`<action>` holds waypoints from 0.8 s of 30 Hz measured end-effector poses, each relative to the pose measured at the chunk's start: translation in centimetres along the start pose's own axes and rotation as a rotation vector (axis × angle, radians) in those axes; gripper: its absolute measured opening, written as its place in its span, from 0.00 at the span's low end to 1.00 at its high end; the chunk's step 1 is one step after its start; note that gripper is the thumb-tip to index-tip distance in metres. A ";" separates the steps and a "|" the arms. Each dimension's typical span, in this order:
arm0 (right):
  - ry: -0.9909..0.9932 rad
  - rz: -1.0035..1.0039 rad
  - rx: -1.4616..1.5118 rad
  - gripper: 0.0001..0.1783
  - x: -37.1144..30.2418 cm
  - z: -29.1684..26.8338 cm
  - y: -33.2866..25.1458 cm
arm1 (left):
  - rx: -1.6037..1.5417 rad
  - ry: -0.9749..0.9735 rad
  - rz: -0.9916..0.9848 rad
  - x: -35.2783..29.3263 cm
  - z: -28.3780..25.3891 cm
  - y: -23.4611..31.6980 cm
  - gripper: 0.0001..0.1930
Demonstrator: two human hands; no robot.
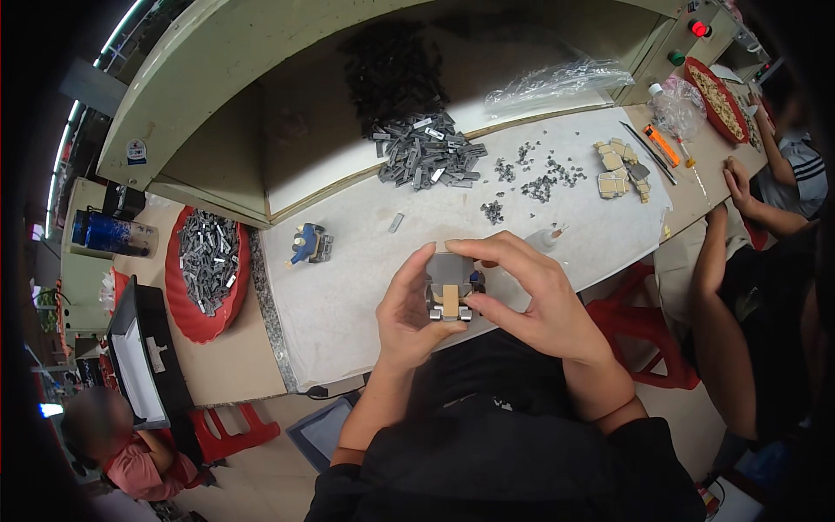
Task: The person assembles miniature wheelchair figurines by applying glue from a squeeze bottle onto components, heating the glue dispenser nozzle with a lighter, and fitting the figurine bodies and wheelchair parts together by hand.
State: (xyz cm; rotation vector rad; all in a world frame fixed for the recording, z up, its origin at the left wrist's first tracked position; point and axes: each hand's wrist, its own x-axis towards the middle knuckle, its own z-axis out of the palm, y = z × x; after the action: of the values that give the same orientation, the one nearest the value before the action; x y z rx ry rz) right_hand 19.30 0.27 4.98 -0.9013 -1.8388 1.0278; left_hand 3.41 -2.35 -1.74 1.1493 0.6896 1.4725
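Between both hands, above the front of the white-covered table, is a small toy vehicle [449, 271] with a grey top, a tan middle strip and silvery ends. My left hand [402, 315] grips its left side with fingers and thumb. Over its right side curves my right hand [541, 300], fingertips at the top edge and thumb low on the side. The vehicle's underside is hidden. A blue and grey toy piece [306, 246] stands to the left, and one loose grey strip [396, 223] lies just beyond my hands. A small squeeze bottle [544, 238] is near my right fingers.
Grey strips [428, 155] are heaped at the back, beside tiny dark parts [546, 184] and tan pieces [612, 183]. An orange cutter [662, 145] lies at right. Red trays [180, 306] flank the table, and a co-worker's hand [738, 181] rests at the right edge.
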 end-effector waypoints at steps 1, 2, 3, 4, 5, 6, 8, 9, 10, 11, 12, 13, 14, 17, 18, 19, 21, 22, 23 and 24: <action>-0.038 0.025 -0.008 0.23 0.1 -0.1 -0.1 | -0.011 -0.010 -0.004 0.1 -0.1 0.0 0.42; -0.036 0.030 -0.011 0.23 0.2 -0.3 -0.2 | -0.025 -0.022 -0.014 0.1 0.0 0.0 0.42; -0.058 0.039 -0.033 0.23 0.4 -0.5 -0.3 | -0.029 -0.023 -0.017 0.1 0.0 0.0 0.42; -0.079 0.048 -0.054 0.23 0.5 -0.6 -0.3 | -0.030 -0.018 -0.026 0.2 0.1 0.0 0.42; -0.079 0.047 -0.056 0.23 0.6 -0.7 -0.4 | -0.027 -0.011 -0.030 0.2 0.0 0.1 0.42; -0.096 0.061 -0.066 0.23 0.7 -0.7 -0.5 | -0.029 -0.011 -0.029 0.2 0.0 0.2 0.42; -0.110 0.075 -0.078 0.23 0.9 -0.8 -0.3 | 0.001 -0.036 -0.044 0.1 -0.2 0.1 0.42; -0.115 0.035 -0.096 0.22 1.0 -0.9 0.0 | -0.003 -0.038 -0.043 0.0 -0.2 0.0 0.42; -0.120 -0.006 -0.113 0.20 0.9 -0.9 0.3 | 0.074 -0.028 -0.029 0.0 -0.2 -0.1 0.41; -0.119 -0.007 -0.119 0.20 0.9 -0.9 0.5 | 0.150 -0.020 -0.012 0.1 -0.2 -0.1 0.40; -0.124 -0.002 -0.112 0.20 0.9 -1.0 0.6 | 0.146 -0.021 -0.008 0.2 -0.2 -0.2 0.40; -0.130 0.003 -0.104 0.20 0.8 -0.9 0.8 | 0.238 -0.009 0.048 0.3 -0.1 -0.3 0.39; -0.133 0.006 -0.108 0.20 0.6 -0.8 1.1 | 0.330 0.005 0.099 0.2 0.1 -0.4 0.38; -0.039 -0.020 -0.111 0.19 -0.3 0.1 1.8 | 0.676 -0.004 0.255 0.7 0.0 -0.5 0.36; 0.000 -0.005 -0.039 0.19 -0.5 0.4 2.1 | 0.674 0.002 0.253 0.8 0.1 -0.5 0.36; 0.038 0.011 0.033 0.19 -0.7 0.6 2.3 | 0.727 0.009 0.297 0.9 0.3 -0.4 0.36; 0.039 0.017 0.049 0.18 -0.8 0.7 2.7 | 0.774 0.016 0.339 1.0 0.5 -0.3 0.36; 0.043 0.019 0.069 0.17 -0.9 0.7 2.8 | 0.808 0.025 0.369 1.1 0.6 -0.3 0.36; 0.042 0.022 0.068 0.17 -0.9 0.7 2.9 | 0.844 0.034 0.398 1.0 0.7 -0.3 0.35; 0.050 0.010 0.067 0.17 -0.9 0.7 2.9 | 0.841 0.034 0.396 0.9 0.6 -0.4 0.35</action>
State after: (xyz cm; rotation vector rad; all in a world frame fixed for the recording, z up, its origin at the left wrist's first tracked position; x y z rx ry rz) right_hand 19.55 0.52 1.87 -0.8895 -1.7501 1.0571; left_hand 4.19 -1.47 -1.57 1.9891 1.2181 1.5621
